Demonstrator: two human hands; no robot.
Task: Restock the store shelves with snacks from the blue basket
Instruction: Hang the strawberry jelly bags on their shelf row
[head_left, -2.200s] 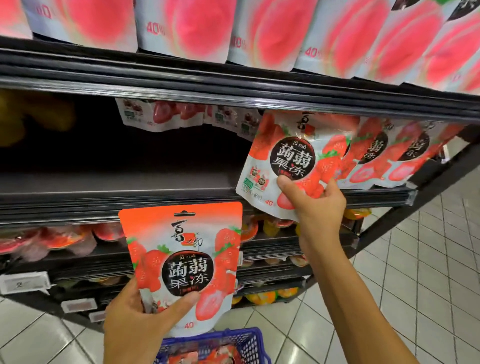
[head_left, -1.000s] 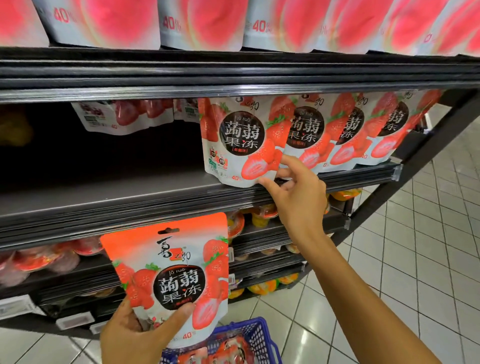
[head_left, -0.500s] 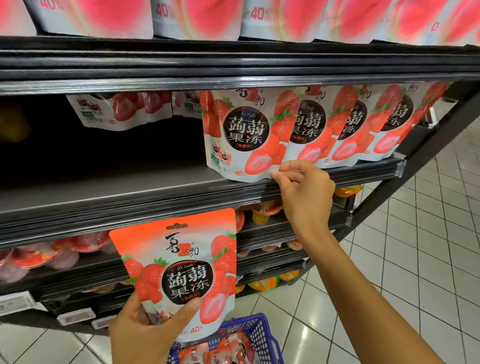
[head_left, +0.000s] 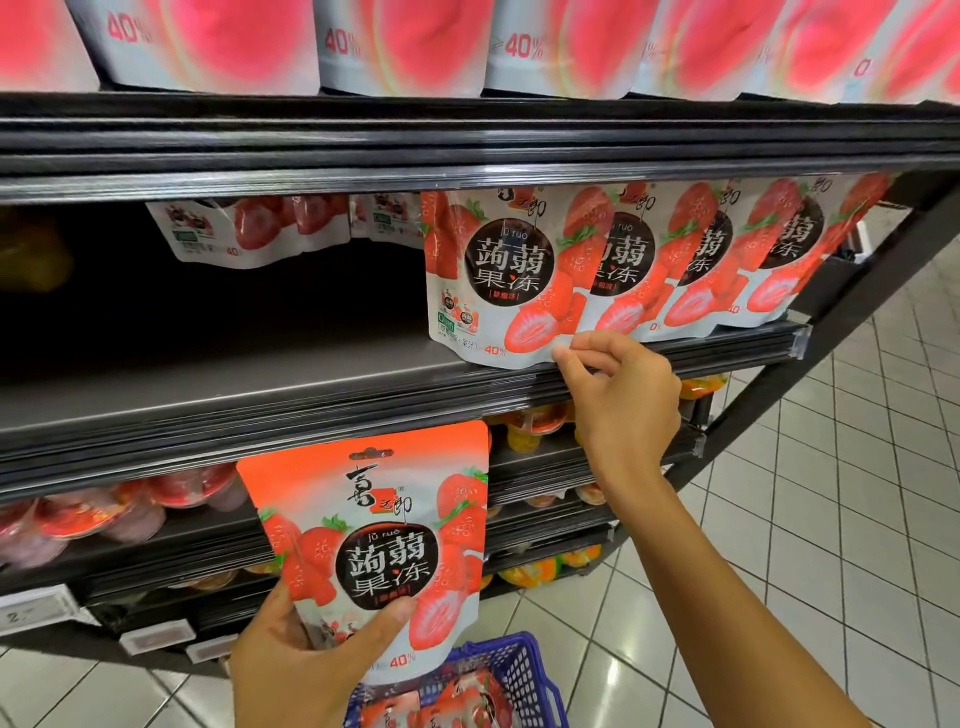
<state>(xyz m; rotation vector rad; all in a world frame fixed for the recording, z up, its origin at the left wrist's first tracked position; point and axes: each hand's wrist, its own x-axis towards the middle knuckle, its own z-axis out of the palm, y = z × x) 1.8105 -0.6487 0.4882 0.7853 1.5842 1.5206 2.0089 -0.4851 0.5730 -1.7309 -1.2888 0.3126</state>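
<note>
You are looking at open room on the middle shelf (head_left: 260, 384), left of the front pouch (head_left: 498, 280) and back to the rear pouches (head_left: 249, 234). The pouch row (head_left: 727, 260) is filling the right side. The upper lip (head_left: 467, 150) is capping the gap overhead. Your right hand (head_left: 623, 395) is pinching the front pouch's corner and crowding that edge.

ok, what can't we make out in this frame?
Head view only.
blue basket: bottom edge and the held pouch hide how many remain.
top-shelf packs: cut by the top edge, blurred.
price labels: too small to read.
right hand: its curled fingers hide whether it pinches the front pouch.
</note>
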